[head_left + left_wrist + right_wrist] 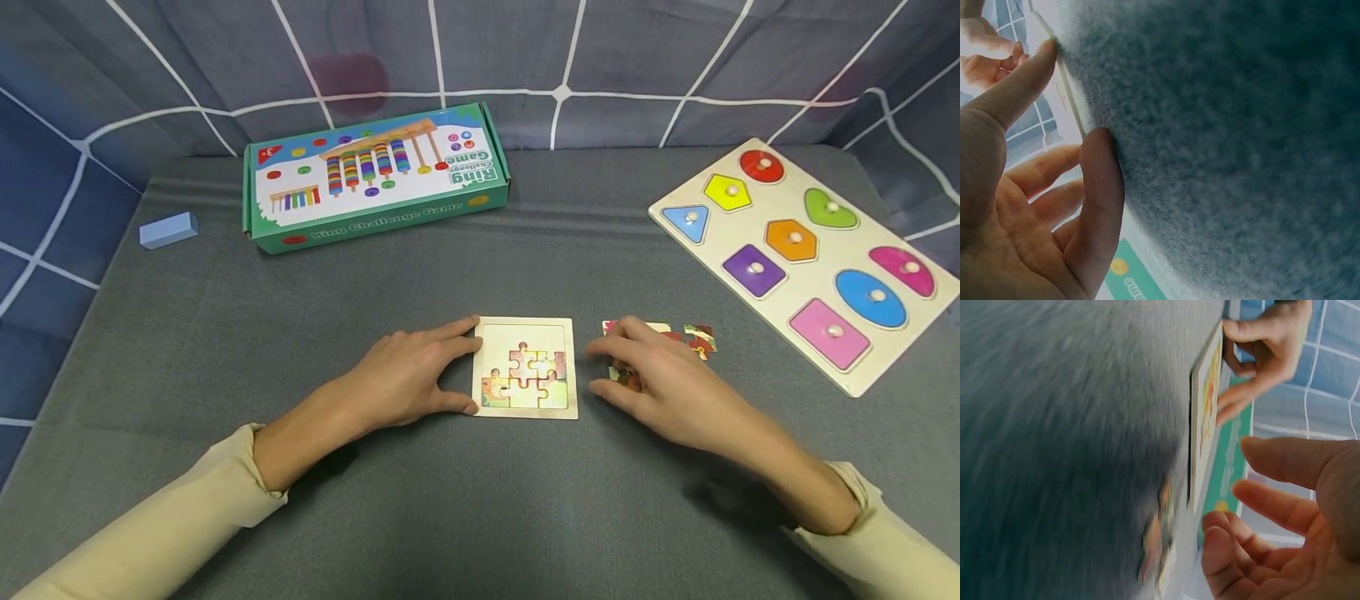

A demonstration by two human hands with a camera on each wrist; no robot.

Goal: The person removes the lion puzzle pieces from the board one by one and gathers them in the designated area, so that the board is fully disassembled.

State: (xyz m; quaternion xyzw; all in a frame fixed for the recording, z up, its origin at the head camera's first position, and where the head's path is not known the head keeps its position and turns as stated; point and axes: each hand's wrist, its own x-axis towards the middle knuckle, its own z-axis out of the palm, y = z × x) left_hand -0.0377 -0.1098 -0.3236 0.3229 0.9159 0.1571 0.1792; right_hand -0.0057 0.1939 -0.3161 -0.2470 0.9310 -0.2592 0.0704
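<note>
Two hands on my head feed, both over the grey tabletop (450, 517). The left hand (405, 373) has fingers and thumb spread along the left edge of the wooden puzzle tray (517, 333), touching it, not wrapped round it. I see the tray flat near the middle, fitted pieces (523, 393) in its lower part, bare wood across most of the top. Right hand (667, 383): just right of the tray, over the loose pieces (701, 337), fingers loosely bent, thumb and index apart, nothing in its grip; I get the same from the right wrist. It hides some pieces, so no count. Behind: green game box (375, 179); far left, blue block (168, 231); right, knobbed shape board (806, 281).
</note>
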